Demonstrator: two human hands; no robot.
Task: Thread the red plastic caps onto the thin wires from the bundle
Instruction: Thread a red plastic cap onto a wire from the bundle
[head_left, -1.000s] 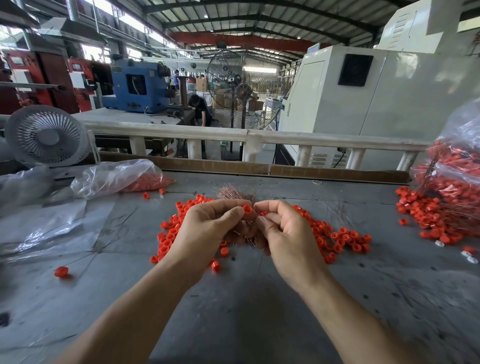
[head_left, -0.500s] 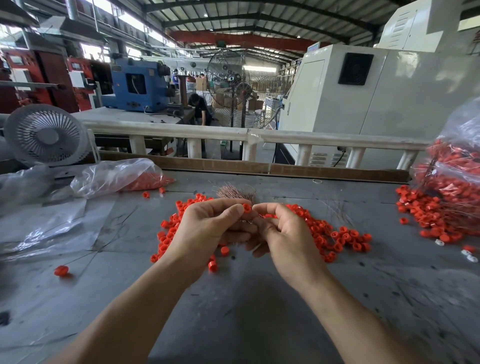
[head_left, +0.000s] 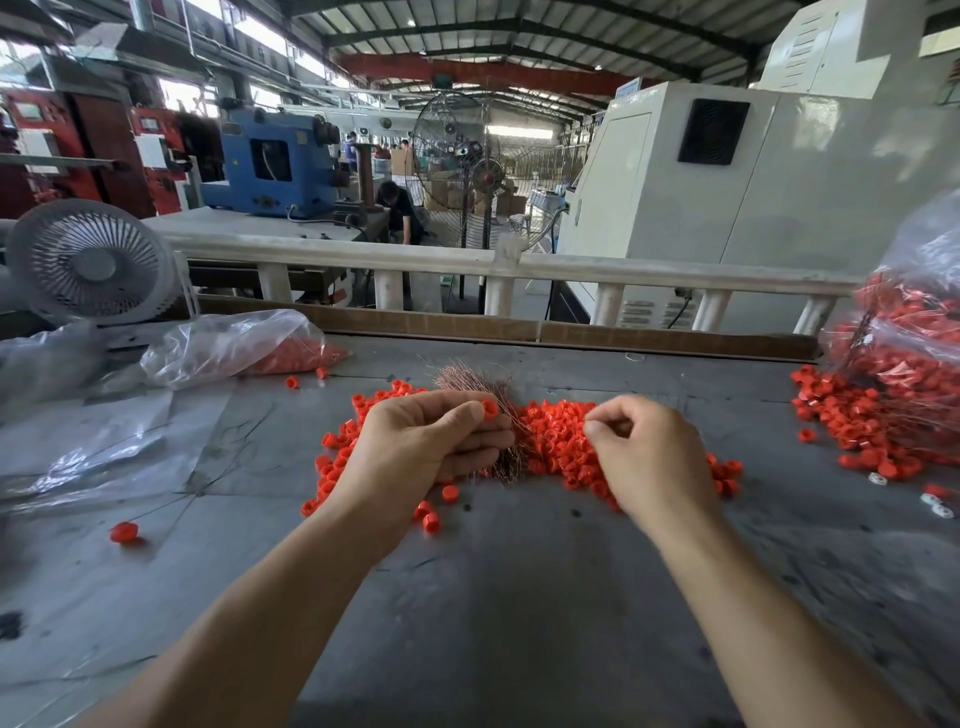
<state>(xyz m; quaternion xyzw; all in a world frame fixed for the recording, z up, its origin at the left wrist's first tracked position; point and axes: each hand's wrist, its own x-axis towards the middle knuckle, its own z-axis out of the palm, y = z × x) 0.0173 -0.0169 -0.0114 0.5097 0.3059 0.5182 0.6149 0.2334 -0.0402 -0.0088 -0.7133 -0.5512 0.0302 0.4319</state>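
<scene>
My left hand (head_left: 426, 447) grips a bundle of thin copper-coloured wires (head_left: 480, 382) and pinches one red cap (head_left: 489, 409) between thumb and forefinger. My right hand (head_left: 644, 457) sits apart to the right, its thumb and forefinger pinched together; a thin wire seems to run from them toward the cap, though it is too fine to see clearly. A pile of loose red caps (head_left: 558, 441) lies on the grey table (head_left: 519, 597) under and between both hands.
A clear bag with red caps (head_left: 234, 345) lies at the left, beside a small white fan (head_left: 91, 262). A big bag of wired caps (head_left: 904, 353) spills at the right edge. One capped wire (head_left: 123, 532) lies at the left. A wooden strip and white rail bound the far edge.
My right hand has pulled away to the right from my left hand, which kept the cap and bundle in place.
</scene>
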